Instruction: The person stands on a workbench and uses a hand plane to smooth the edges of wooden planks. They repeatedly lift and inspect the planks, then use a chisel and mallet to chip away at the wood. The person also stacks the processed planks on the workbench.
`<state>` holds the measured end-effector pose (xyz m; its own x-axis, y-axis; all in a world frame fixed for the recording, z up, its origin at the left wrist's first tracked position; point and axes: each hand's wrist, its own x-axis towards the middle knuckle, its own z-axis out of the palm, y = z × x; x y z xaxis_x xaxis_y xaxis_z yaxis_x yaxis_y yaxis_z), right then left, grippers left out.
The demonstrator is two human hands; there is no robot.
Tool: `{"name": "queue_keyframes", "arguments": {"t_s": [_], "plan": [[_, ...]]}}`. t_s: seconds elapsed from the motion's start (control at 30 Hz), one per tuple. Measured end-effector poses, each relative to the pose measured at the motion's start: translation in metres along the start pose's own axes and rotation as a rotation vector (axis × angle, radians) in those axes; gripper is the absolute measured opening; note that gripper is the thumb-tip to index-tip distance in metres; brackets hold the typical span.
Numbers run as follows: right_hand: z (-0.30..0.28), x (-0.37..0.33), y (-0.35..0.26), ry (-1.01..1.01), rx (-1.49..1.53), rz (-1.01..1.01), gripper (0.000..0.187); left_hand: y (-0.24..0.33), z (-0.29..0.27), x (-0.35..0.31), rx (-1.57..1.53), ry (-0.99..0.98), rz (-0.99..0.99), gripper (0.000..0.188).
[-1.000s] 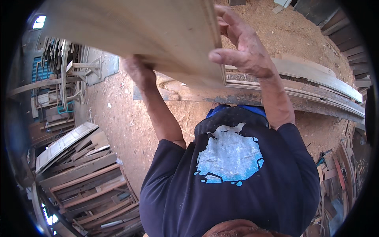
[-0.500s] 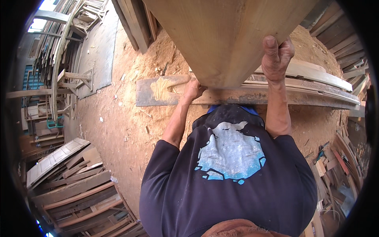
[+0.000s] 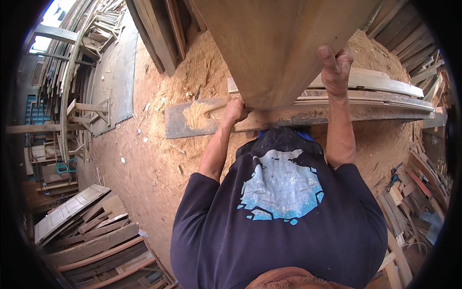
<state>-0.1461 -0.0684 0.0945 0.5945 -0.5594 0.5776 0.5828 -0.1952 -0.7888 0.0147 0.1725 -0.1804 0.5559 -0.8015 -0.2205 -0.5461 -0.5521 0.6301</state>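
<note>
A large pale wooden panel fills the top middle of the head view, held up in front of me. My left hand grips its lower left corner from underneath. My right hand clasps its right edge higher up, fingers curled round it. Below the panel I see my dark shirt with a blue and white print.
Sawdust covers the ground. A long grey plank and curved mouldings lie across it ahead. Stacked boards and door panels sit at the lower left, timber racks at the left, offcuts at the right.
The panel has swung from lying across the upper left to standing nearly upright ahead. My left hand has shifted to its lower corner and my right hand along its right edge.
</note>
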Motion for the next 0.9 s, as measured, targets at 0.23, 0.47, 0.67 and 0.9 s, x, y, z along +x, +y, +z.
{"name": "queue_keyframes", "arguments": {"t_s": [0.23,0.47,0.67,0.9], "plan": [[-0.005,-0.008,0.007,-0.102,-0.024,0.137,0.052,-0.008,0.015,-0.001,-0.265,0.171,0.279,0.039],[-0.086,-0.107,0.104,-0.675,-0.792,0.621,0.056,0.053,-0.044,-0.009,-0.511,0.257,0.414,0.051],[-0.087,-0.186,0.192,-0.625,-1.154,0.516,0.047,0.085,-0.089,-0.020,-0.576,0.150,0.282,0.029],[-0.089,-0.189,0.197,-0.574,-1.152,0.457,0.044,0.103,-0.103,-0.029,-0.528,0.167,0.237,0.059]]}}
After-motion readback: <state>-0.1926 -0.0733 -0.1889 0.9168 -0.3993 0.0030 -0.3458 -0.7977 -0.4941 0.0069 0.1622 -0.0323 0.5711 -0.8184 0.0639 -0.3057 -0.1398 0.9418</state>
